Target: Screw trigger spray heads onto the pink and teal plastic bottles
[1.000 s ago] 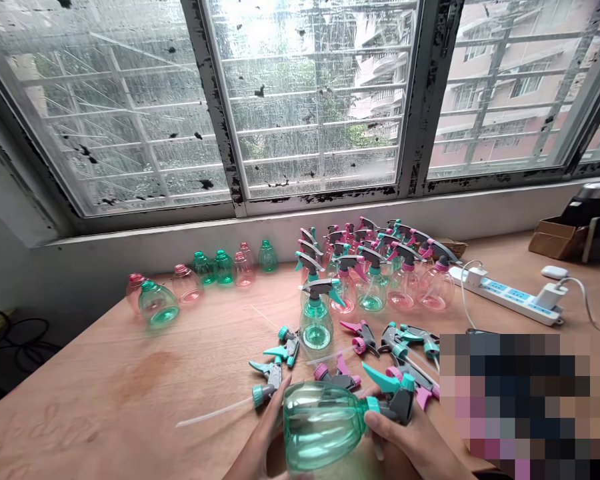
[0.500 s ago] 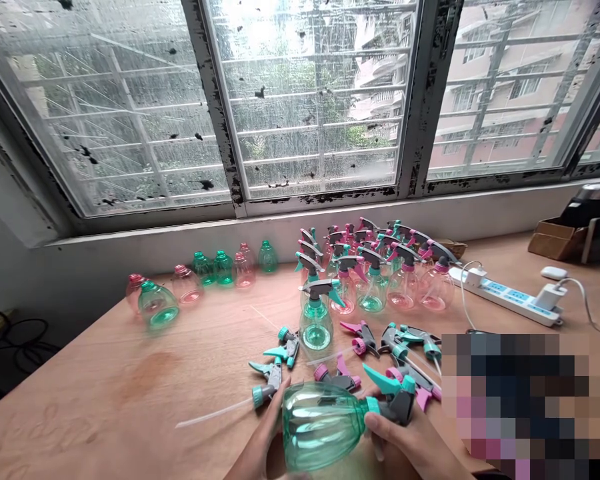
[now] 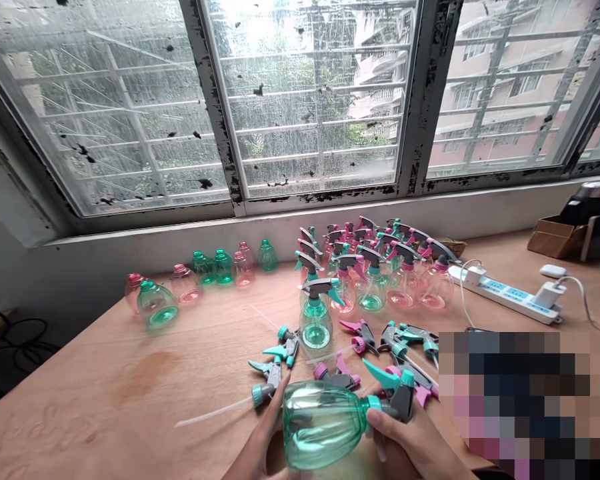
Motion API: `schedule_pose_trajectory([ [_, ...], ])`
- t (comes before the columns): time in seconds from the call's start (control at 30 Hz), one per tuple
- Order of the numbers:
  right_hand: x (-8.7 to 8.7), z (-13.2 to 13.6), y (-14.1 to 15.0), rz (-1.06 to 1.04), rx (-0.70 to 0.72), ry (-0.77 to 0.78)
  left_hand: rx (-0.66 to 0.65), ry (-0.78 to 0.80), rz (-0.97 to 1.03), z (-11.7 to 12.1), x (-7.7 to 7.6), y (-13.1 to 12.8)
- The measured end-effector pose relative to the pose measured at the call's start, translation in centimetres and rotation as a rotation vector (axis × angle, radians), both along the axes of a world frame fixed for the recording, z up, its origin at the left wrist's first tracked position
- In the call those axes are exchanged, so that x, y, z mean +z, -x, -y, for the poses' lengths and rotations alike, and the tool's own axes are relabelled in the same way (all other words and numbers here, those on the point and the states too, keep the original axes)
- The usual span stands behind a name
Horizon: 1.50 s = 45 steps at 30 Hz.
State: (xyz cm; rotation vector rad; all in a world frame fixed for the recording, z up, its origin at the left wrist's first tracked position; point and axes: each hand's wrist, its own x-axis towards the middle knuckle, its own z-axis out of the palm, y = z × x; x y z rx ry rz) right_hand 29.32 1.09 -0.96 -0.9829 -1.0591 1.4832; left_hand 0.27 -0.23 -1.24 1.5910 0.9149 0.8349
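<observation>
A clear green bottle lies sideways in front of me, its base to the left. My left hand is closed around the base end. At the neck, my right hand grips the teal collar of a grey and teal spray head, thumb pressed on the collar. Below that hand a bit of clear tube pokes out. Loose trigger spray heads surround the hands, among them a teal one with its long tube and a pink one. A green spray bottle stands just beyond.
Many assembled spray bottles are grouped before the window. Headless green and pink bottles stand at the back left. A white power strip with plugs and cables lies to the right, a cardboard box behind it. The front right is pixelated.
Both hands keep their hold on the bottle and spray head, almost in place. Apart from a very slight shift of the view, the things on the table stand as before.
</observation>
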Motion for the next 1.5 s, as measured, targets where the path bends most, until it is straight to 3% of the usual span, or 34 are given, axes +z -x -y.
schedule_pose_trajectory([
  [0.27,-0.1,0.0,-0.2,-0.025,0.029,-0.015,-0.029,0.007,0.054,-0.1,-1.7,1.1],
  [0.4,0.1,0.1,-0.2,-0.023,0.019,-0.009,0.028,-0.040,-0.022,-0.1,-1.4,0.9],
  [0.6,-0.3,0.0,-0.3,-0.006,0.040,-0.016,0.018,-0.029,0.025,0.0,-0.8,0.0],
  [0.83,-1.2,-0.2,-0.7,0.028,0.101,-0.056,0.003,-0.036,0.017,0.3,0.1,1.0],
  [1.1,-0.8,0.4,-0.4,0.008,0.061,-0.053,0.044,-0.067,-0.052,0.1,-1.0,0.5],
  [1.37,-0.9,0.3,-0.3,-0.005,0.031,-0.049,-0.058,-0.024,0.062,0.1,0.0,0.7],
  [1.5,-0.6,0.2,-0.2,0.004,-0.001,-0.058,-0.020,-0.006,0.037,0.1,0.0,0.8],
])
